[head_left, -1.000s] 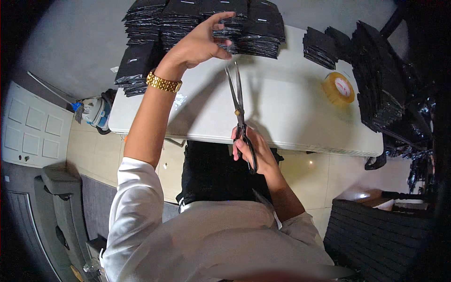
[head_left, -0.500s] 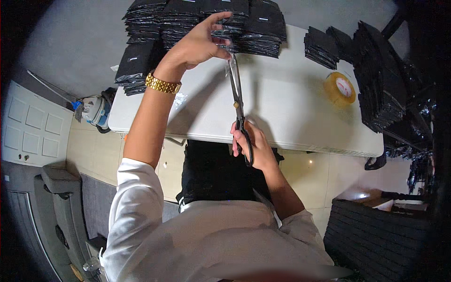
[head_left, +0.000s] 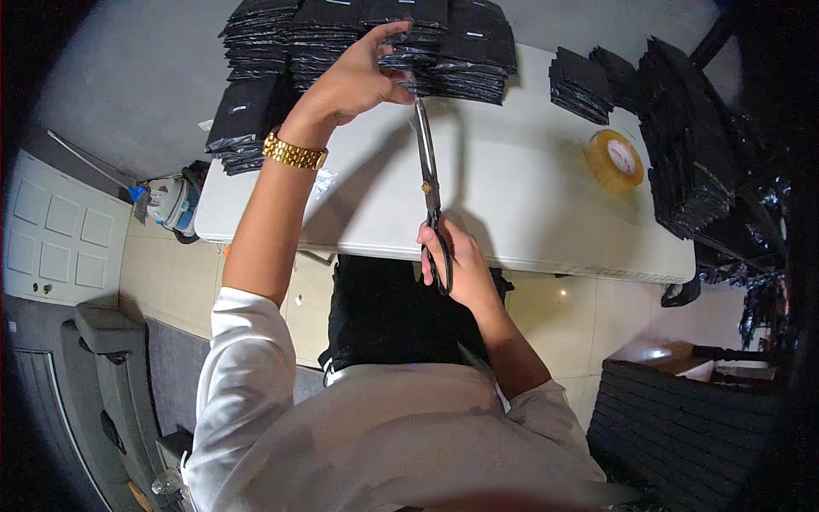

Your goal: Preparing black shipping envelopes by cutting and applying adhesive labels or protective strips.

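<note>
My right hand grips the black handles of a pair of long metal scissors, with fingers through the loops. The blades point away from me over the white table and lie nearly together. Above the table's far side is my left hand, a gold watch on its wrist. Its index finger and thumb curve apart, and a thin clear strip, like tape, shows at the fingertips. The scissor tips reach the left thumb. Behind that hand stand stacks of black plastic packets.
A roll of clear yellowish tape lies at the right of the white table. More black packets are stacked at the far right. Small whitish scraps lie left of centre. A dark ridged box stands at lower right.
The scissor blades have closed together. The clear strip that hung by the blades below my left thumb no longer shows there. My left hand has shifted slightly left.
</note>
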The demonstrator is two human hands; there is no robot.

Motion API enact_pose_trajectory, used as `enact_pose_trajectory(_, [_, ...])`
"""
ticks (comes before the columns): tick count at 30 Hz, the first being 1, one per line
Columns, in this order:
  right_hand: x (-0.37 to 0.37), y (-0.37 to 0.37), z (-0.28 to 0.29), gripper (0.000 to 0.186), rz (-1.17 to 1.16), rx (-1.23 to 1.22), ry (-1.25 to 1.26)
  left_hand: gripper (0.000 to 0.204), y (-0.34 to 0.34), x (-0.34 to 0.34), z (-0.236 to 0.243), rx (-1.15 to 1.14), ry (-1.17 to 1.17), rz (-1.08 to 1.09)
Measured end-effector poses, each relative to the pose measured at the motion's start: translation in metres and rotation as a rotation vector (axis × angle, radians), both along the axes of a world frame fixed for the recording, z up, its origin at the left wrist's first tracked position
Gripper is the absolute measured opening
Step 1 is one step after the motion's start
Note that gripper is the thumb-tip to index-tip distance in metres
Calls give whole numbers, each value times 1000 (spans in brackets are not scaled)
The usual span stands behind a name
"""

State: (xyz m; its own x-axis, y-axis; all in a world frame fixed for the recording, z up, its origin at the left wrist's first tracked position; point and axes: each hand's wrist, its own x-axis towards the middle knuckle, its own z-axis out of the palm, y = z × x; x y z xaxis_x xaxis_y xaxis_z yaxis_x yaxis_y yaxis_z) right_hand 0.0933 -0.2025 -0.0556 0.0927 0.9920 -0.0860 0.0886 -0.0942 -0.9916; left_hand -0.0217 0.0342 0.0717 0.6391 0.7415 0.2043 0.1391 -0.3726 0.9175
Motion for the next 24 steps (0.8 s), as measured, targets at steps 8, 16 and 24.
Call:
enact_pose_trajectory(8, [4,3,6,34,-7,12,-33,101,-5,0,9,40,-16,45])
enact_pose_trajectory(16, [21,23,19,48,7,-138,-163,89,-7,-22,11,-22,-271,-6])
enact_pose_trajectory(24, [39,57,39,70,-27,-50,-745,84,-15,-37,-8,-89,-463,-1])
